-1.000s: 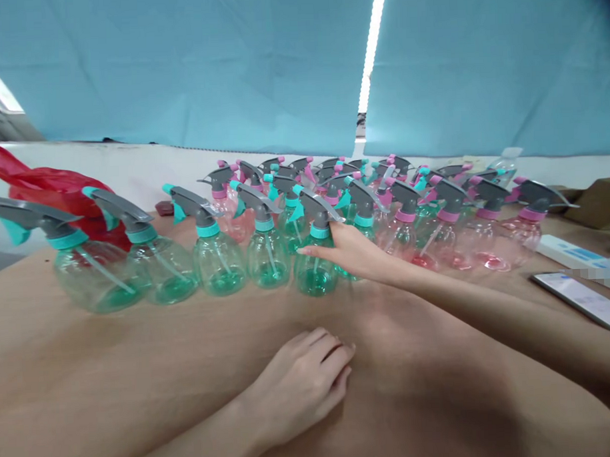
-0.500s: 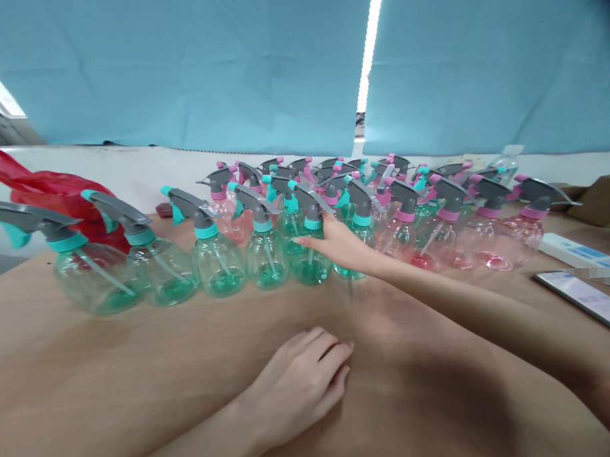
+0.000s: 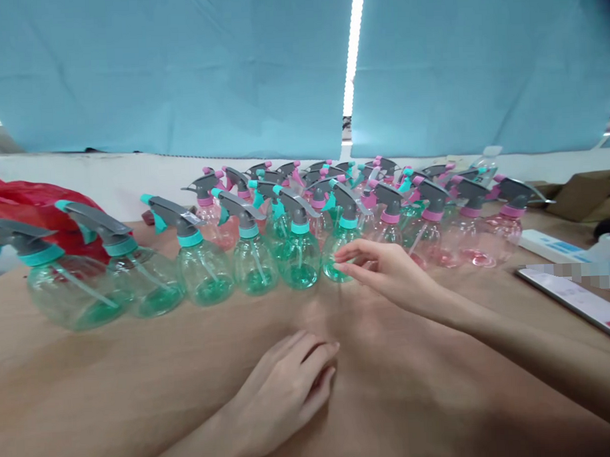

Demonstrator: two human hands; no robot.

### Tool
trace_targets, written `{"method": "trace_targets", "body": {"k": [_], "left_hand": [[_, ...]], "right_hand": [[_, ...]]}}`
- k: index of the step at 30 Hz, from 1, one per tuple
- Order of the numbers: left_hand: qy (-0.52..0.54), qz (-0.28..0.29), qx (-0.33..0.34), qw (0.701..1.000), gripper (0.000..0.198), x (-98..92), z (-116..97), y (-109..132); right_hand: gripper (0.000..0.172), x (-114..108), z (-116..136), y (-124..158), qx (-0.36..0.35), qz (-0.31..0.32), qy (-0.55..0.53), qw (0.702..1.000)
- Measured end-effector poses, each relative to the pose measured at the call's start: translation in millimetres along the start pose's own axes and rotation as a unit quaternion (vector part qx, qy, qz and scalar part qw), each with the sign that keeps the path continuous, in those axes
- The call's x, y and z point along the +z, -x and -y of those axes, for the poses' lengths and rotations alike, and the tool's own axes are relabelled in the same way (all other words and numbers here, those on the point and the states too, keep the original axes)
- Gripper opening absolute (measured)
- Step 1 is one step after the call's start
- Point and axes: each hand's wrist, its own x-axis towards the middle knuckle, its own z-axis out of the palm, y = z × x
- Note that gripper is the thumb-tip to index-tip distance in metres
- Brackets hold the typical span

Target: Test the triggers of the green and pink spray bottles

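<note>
Several clear green spray bottles with grey triggers and teal collars stand in a row along the brown table [image 3: 115, 375]. One of them, a green bottle [image 3: 298, 255], stands just left of my right hand [image 3: 386, 272]. That hand hovers beside it with fingers spread, holding nothing. My left hand [image 3: 285, 389] lies flat on the table nearer to me, fingers stretched and slightly apart. Pink spray bottles [image 3: 465, 229] stand in a cluster behind and to the right.
A red plastic bag [image 3: 29, 205] lies at the far left behind the bottles. A white box [image 3: 556, 246] and a flat printed card [image 3: 577, 299] lie at the right edge, with a brown cardboard piece [image 3: 579, 195] behind. Blue curtains hang at the back.
My right hand has let go of the green bottle it pushed back into the row and has drawn away, fingers now apart. The view has shifted slightly right. My left hand stays put.
</note>
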Motion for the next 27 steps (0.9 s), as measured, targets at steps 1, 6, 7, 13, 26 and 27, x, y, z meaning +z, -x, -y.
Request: {"method": "trace_targets", "body": {"k": [1,6,7,13,26,27], "left_hand": [[0.001,-0.001,-0.001,1.000,0.020,-0.4,0,0],[0.004,-0.018,-0.008,1.000,0.020,-2.0,2,-2],[0.004,-0.024,-0.010,1.000,0.021,-2.2,3,-2],[-0.009,-0.084,-0.045,0.995,0.023,-4.8,6,0],[0.048,-0.121,-0.129,0.983,0.024,4.8,-7,-18],[0.054,-0.130,-0.136,0.981,0.029,9.1,-9,-21]], "right_hand": [[0.017,-6,-5,3,0.004,-0.018,0.033,0.999],[0.035,-20,-26,0,0.042,-0.108,0.130,0.985],[0.042,-20,-28,-3,0.053,-0.113,0.126,0.984],[0.087,-6,-30,-27,0.101,-0.078,0.074,0.989],[0.068,-11,-27,-29,0.101,-0.047,0.076,0.991],[0.062,-14,-23,-21,0.094,-0.038,0.077,0.992]]}}
